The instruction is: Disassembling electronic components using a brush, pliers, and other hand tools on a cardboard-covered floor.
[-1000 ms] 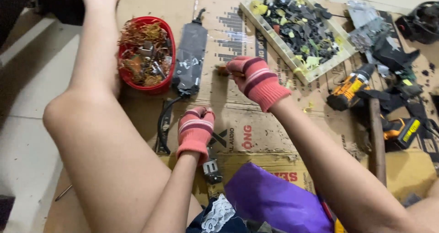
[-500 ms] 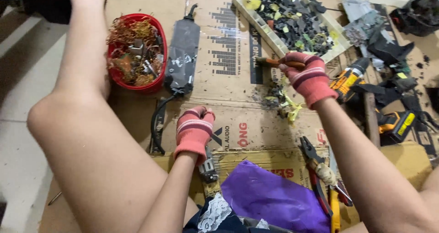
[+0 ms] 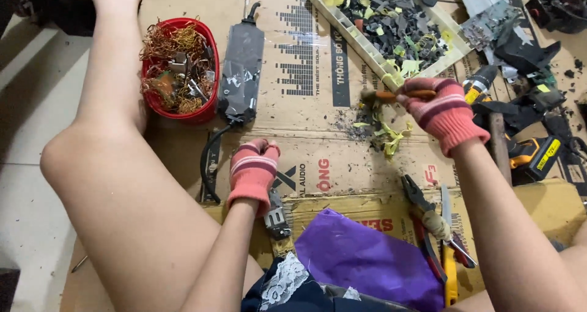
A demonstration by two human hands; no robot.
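Note:
My right hand, in a pink striped glove, grips an orange-handled tool that points left over a small heap of yellow and dark scraps on the cardboard. My left hand, gloved the same way, is curled shut with its knuckles on the cardboard, just above a small grey metal part; whether it holds anything is hidden. A long black device with a cable lies beyond the left hand.
A red basket of copper wire and scrap stands at the left. A shallow tray of plastic bits lies at the back. Pliers and cutters lie near a purple sheet. Drills and a hammer handle crowd the right. My bare leg crosses the left side.
My right hand moved from the middle of the cardboard to the right, picked up the orange-handled tool near the tray and brought it slightly down. The left hand stayed put.

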